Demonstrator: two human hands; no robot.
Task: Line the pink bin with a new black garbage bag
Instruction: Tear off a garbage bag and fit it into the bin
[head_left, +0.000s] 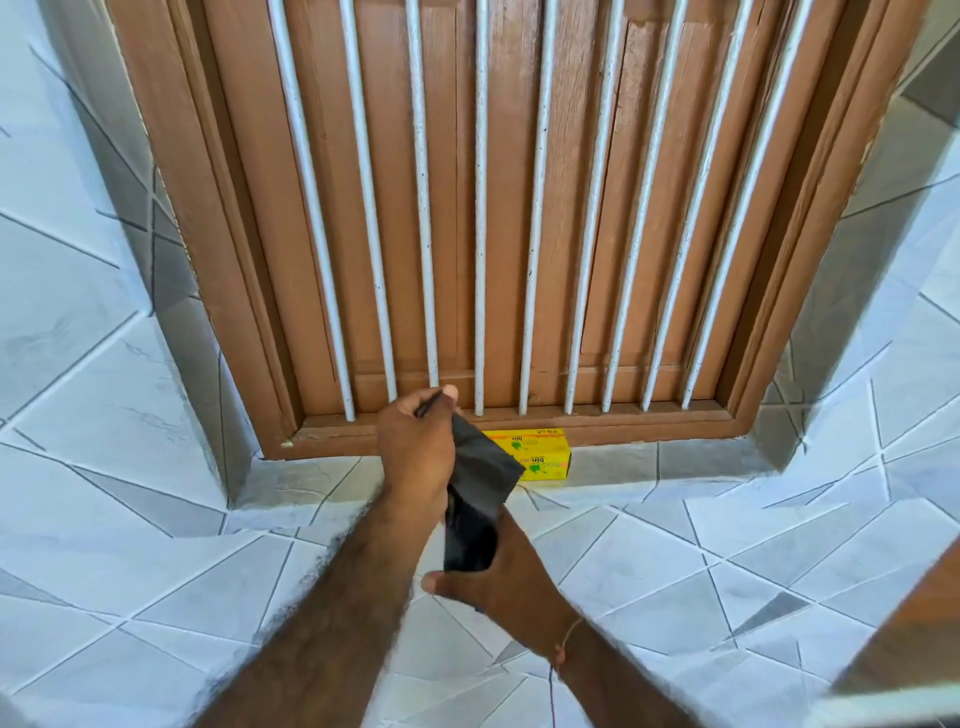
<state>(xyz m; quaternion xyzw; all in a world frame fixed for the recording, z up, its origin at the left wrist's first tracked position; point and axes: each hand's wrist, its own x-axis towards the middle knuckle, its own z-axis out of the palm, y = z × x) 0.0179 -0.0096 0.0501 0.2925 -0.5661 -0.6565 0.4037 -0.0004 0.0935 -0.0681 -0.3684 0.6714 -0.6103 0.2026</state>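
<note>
Both forearms reach forward from the bottom of the view, crossing close together over the grey-veined tiled ledge (675, 545). Nearer the camera, the right hand (498, 582) sits with a thin cord bracelet at the wrist; its thumb points left and its fingers are curled round the lower end of a folded black garbage bag (480, 499), though most of those fingers are hidden behind the plastic, so how firmly they hold is a guess. Higher up, the left hand (415, 441) pinches the bag's upper edge between thumb and forefinger, so the strip hangs taut and slightly twisted between the two hands. Just behind the bag, a yellow bin-liner box (540, 457) lies on the ledge, pushed against the bottom rail of a brown wooden shutter (498, 208) fronted by white vertical bars (535, 260).

Nowhere in view is the pink bin, so the bag is well short of its destination; judging by the tight folds, it has yet to be opened out.

Several things could go wrong from here. Thin film pulled hard between two pinch points may stretch or tear, most likely at the top, where the grip is narrowest. Layers clinging together could make the mouth hard to find, and picking at the sealed end instead would waste effort. A loose hold while shaking it open might drop the bag to the floor.
</note>
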